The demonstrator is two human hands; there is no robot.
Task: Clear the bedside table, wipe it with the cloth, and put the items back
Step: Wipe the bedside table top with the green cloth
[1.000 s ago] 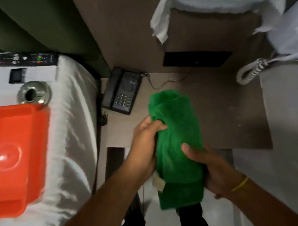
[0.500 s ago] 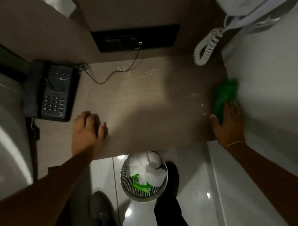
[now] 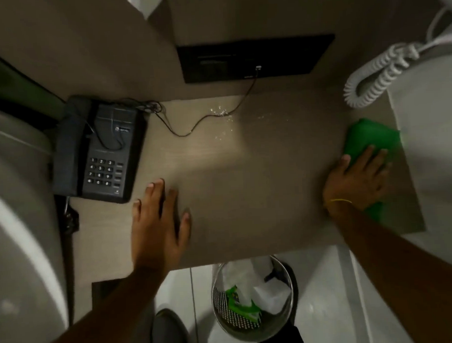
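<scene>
The wooden bedside table fills the middle of the head view. My right hand lies flat on the green cloth, pressing it onto the table's right edge. My left hand rests palm down on the table's front left part, fingers spread, holding nothing. A black telephone stands at the table's back left corner, its thin cable running to the dark wall panel. Small white specks lie near the cable.
A white coiled cord hangs at the table's back right corner. A metal mesh waste bin with paper and green wrappers stands on the floor below the front edge. White bedding lies to the left. A white surface borders the right.
One second ago both hands held the folded cloth above the table. Now my right hand presses it on the table's right edge, and my left hand has settled flat and shifted slightly rightward.
</scene>
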